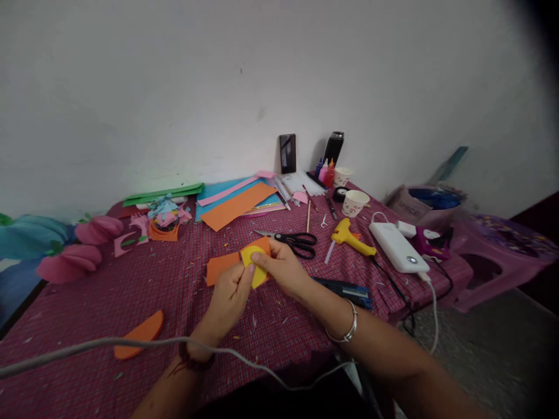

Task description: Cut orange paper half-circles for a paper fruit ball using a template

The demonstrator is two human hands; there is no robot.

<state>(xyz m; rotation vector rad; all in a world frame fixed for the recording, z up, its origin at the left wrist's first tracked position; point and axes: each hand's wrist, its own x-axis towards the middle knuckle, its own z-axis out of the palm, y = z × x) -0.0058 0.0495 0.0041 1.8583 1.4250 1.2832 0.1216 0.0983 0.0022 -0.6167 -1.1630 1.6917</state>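
A rounded yellow paper piece (258, 277) is pinched between my two hands, with an orange paper sheet (221, 266) lying behind and below it. My left hand (229, 295) is closed, its thumb pressed on the yellow piece's lower left edge. My right hand (283, 267) grips the top right of the piece, thumb over its face; orange paper shows beside those fingers. Whether the orange there is held or just underneath, I cannot tell. Black-handled scissors (298, 239) lie just beyond my right hand. A folded orange half-round (142, 336) rests at the left front.
A yellow glue gun (349, 235), a white power bank (398, 247) and paper cups (354, 203) stand on the right. Coloured paper sheets (238, 206) lie at the back, paper scraps (163, 215) and pink paper shapes (70, 262) left. A white cable (174, 339) crosses in front.
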